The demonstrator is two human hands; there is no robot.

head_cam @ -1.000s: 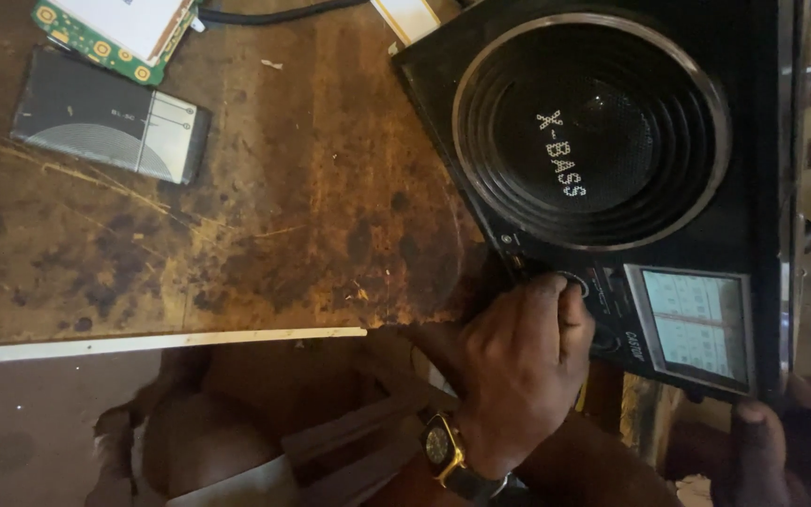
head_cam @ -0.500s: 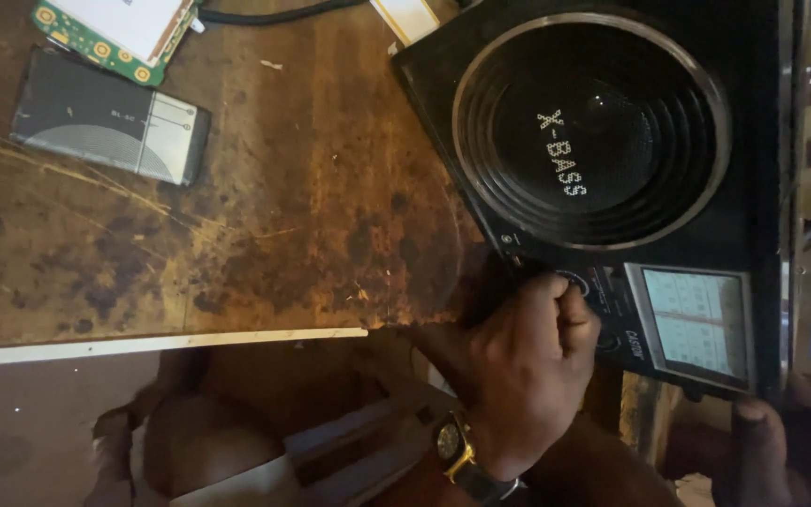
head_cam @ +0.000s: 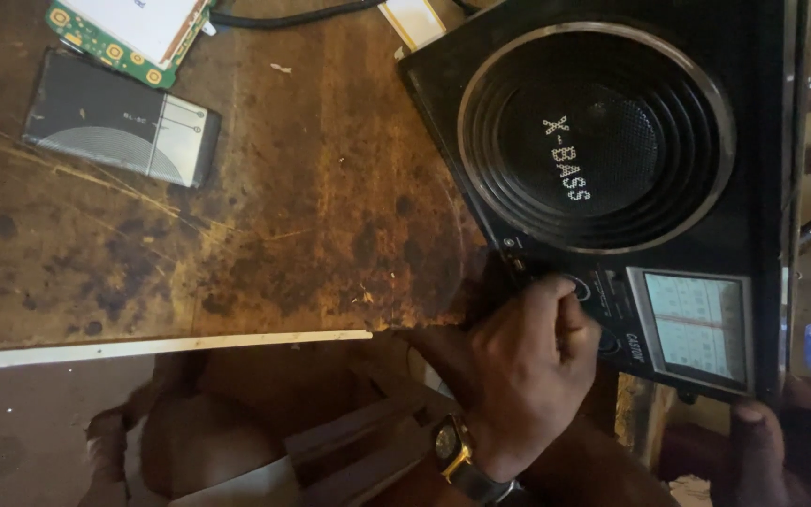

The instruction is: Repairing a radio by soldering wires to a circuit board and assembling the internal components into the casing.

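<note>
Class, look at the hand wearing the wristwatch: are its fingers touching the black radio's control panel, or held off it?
Touching. In the head view the left hand has its fingertips pressed on the round knob beside the dial window of the radio, with no gap visible.

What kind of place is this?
Probably a small electronics repair bench. A black radio with a big round speaker lies on a stained, worn wooden table, beside a flat grey battery and a bare green circuit board. The left hand is at the radio's knobs.
</note>
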